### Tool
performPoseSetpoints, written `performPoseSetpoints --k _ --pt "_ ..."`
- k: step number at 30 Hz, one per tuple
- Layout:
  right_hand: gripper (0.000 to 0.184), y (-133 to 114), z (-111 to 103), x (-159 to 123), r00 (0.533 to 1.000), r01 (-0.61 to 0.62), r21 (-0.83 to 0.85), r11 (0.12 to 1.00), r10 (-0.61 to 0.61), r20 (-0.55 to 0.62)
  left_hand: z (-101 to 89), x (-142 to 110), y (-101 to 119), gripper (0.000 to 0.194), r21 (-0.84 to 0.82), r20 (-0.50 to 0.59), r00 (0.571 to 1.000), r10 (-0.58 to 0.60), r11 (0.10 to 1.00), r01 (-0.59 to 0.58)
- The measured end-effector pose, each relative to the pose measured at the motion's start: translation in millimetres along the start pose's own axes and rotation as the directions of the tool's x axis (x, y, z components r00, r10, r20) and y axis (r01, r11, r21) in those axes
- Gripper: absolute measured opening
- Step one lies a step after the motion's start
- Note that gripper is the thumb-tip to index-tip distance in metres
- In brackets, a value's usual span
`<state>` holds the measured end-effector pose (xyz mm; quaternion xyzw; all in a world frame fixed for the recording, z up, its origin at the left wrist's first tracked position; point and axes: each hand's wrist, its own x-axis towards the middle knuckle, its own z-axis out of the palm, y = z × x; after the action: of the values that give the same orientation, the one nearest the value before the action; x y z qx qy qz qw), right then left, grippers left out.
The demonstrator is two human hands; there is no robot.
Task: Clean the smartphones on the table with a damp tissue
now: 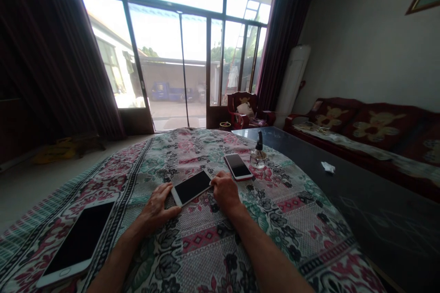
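Observation:
A white smartphone [191,187] with a dark screen lies slanted on the patterned tablecloth [202,256], between my hands. My right hand [225,191] is closed, its thumb and curled fingers gripping the phone's right end. At the opposite end, my left hand [158,206] rests with thumb and fingers apart, fingertips touching the phone's left edge. Just beyond my right hand is a smaller white phone [238,166], screen dark. A clear glass bottle with a black pump top [258,158] stands beside it. Left of my left forearm lies a white tablet [79,240], also dark.
On the right, a dark low table [309,165] holds a crumpled white tissue [328,167]. Behind it runs a red sofa [371,123]. A red armchair [242,109] and a small basket [225,125] stand near the glass doors [168,68].

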<state>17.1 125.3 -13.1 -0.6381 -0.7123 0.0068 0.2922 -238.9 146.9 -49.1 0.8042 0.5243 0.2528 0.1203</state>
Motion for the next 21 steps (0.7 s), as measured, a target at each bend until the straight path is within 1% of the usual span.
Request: performPoseSetpoints --k 2,4,6,8,10,13,21 --pt "0.027 4.7 -1.0 0.9 0.999 -0.035 -0.013 0.999 0.035 -0.026 -0.5 -0.1 1.2 0.069 0.002 0.011 1.0 -0.008 1.0 0.008" --pt "0.028 5.9 -1.6 1.7 0.997 -0.044 -0.011 0.999 0.043 -0.066 -1.3 -0.4 2.7 0.069 0.001 0.017 1.0 -0.016 1.0 0.016" --pt "0.029 3.9 -1.3 3.1 0.993 -0.024 0.005 1.0 0.025 -0.12 -2.1 -0.8 4.2 0.07 -0.002 0.021 1.0 -0.024 1.0 0.024" --pt "0.03 0.4 0.3 5.3 0.991 0.012 0.014 1.0 -0.01 -0.134 -2.7 -1.1 5.8 0.07 -0.007 0.02 0.999 -0.032 0.999 0.033" --pt "0.031 -2.4 2.9 8.7 0.997 0.028 -0.008 1.0 -0.028 -0.076 -2.8 -1.1 7.3 0.07 -0.012 0.02 0.999 -0.043 0.999 0.043" --pt "0.031 -3.5 6.5 16.3 0.999 0.026 -0.062 0.998 -0.024 0.022 -2.2 -1.0 9.0 0.071 -0.018 0.017 0.998 -0.055 0.998 0.055" --pt "0.028 -6.0 12.7 46.7 0.993 0.079 -0.15 0.985 -0.065 0.098 -0.1 -2.3 12.6 0.073 -0.023 0.022 0.996 -0.092 0.995 0.092"
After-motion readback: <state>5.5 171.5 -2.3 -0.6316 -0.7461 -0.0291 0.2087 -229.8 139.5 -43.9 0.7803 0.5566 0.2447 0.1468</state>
